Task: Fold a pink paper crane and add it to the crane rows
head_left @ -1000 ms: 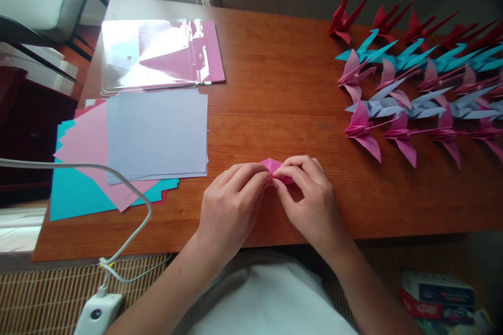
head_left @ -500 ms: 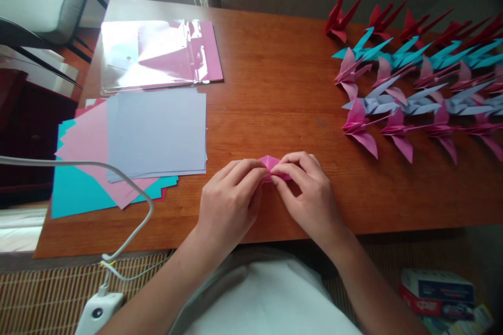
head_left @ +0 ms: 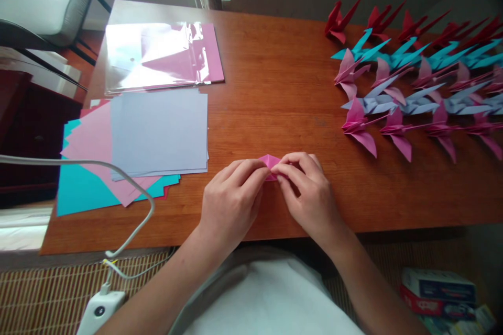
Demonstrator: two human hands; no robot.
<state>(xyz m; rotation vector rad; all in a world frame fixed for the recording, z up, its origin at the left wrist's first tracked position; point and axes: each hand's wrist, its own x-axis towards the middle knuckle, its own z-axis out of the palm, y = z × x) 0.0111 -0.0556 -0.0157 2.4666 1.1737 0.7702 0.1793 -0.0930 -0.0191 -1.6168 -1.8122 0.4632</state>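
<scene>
Small magenta folded-paper piece [head_left: 269, 159], pinched by left hand [head_left: 233, 196] and right hand [head_left: 310, 188], looks to us part-formed, with winged multicoloured paper cranes [head_left: 356, 118] finished, flat coloured paper sheets [head_left: 165, 133] unfolded

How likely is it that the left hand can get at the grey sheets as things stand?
Probably yes: the grey sheets lie uppermost, beyond and left of the left hand, with the cable crossing only a near corner in view. That hand would have to leave the pink paper first.

Whitish top [head_left: 271, 293], bare, ringless hands [head_left: 232, 198]
</scene>
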